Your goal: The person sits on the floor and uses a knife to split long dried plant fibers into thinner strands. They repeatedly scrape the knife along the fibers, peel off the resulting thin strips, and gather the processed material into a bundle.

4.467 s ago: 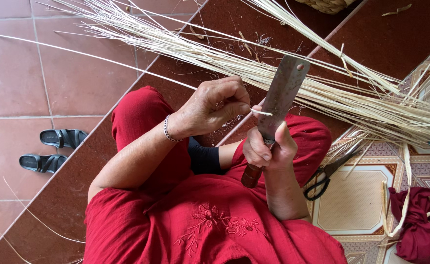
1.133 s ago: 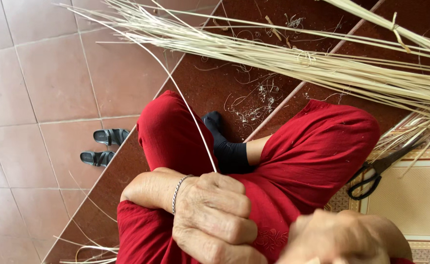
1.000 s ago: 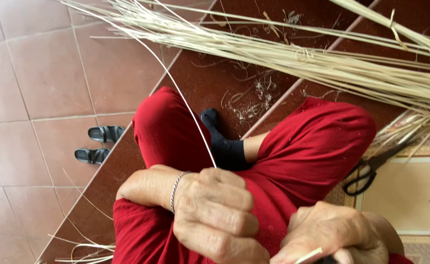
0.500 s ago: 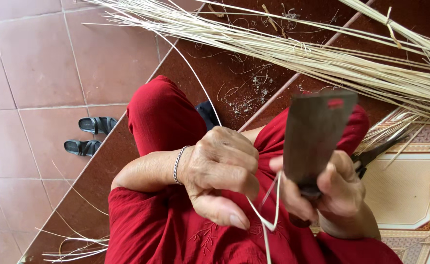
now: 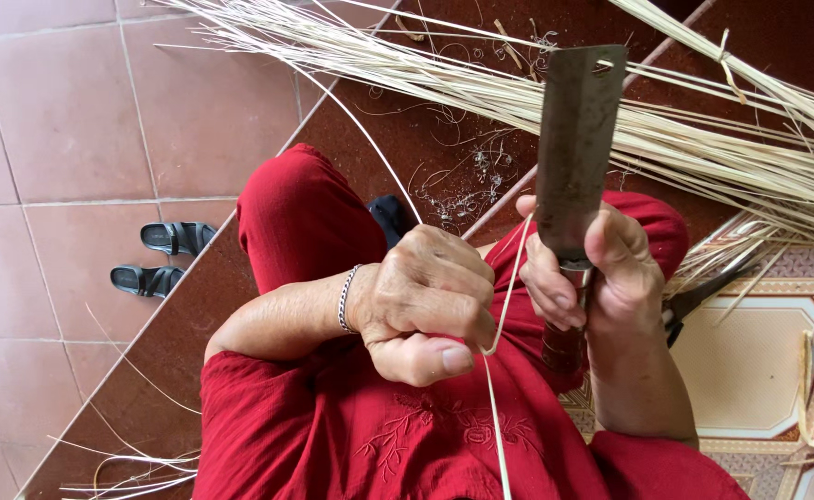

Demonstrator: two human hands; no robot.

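The right hand [image 5: 592, 278] is clenched around the dark handle of a broad, flat-bladed knife [image 5: 575, 148], which stands nearly upright with its dull grey blade rising above the fist and a small hole near its upper corner. Just beside the knife, on the side of the person's red-clad knee [image 5: 305, 213], the left hand [image 5: 430, 310] is closed in a fist on a thin pale cane strip [image 5: 504, 306]; its fingers are curled tight and the thumb lies across the front. The strip runs up from the fist to touch the lower edge of the blade, and its other end hangs down from the fist over the red embroidered garment [image 5: 397, 435]. A second length of the same pale cane arcs away from behind the left hand, past the knee, towards the bundle. A silver chain bracelet [image 5: 347, 298] circles the left wrist. Beyond the knife, a long bundle of pale cane strips [image 5: 703, 139] lies across the dark red floor tiles [image 5: 425, 139], with thin curled shavings [image 5: 476, 181] scattered below it near the blade. Behind the right hand, partly hidden, lies a pair of dark scissors [image 5: 703, 294] on a patterned floor tile. Well apart from the knife, past the knee, a pair of black sandals [image 5: 161, 255] sits on lighter terracotta tiles.
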